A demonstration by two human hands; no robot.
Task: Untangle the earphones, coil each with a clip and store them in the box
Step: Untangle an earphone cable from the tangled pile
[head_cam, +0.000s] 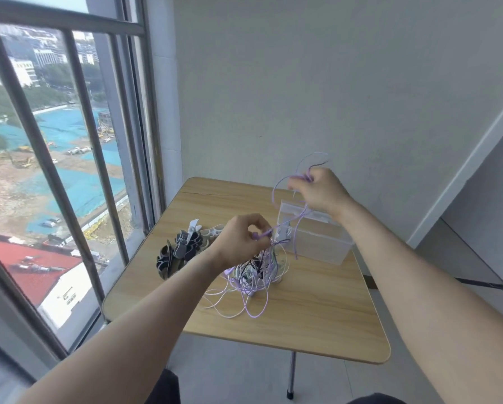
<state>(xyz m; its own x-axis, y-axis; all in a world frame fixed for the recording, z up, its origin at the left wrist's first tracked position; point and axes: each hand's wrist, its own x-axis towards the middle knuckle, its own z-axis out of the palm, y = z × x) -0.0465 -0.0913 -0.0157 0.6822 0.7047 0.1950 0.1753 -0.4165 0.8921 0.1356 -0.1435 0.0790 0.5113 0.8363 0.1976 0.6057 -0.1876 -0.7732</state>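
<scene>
A tangle of earphones [251,282] in purple, white and black cords lies on the middle of the wooden table [317,316]. My left hand [240,240] hovers just above the tangle and pinches a purple earphone cord near an earbud. My right hand [320,191] is raised higher, over the box, and grips loops of the same purple cord [298,220], which runs down between the two hands. A clear plastic box [317,240] stands behind the tangle, below my right hand. A heap of black, grey and white clips [183,249] lies to the left of the tangle.
The small table stands in a corner, with a barred window [69,170] close on its left and a grey wall [302,83] behind it. A low white ledge [477,228] runs along the right side. The table's front half is bare wood.
</scene>
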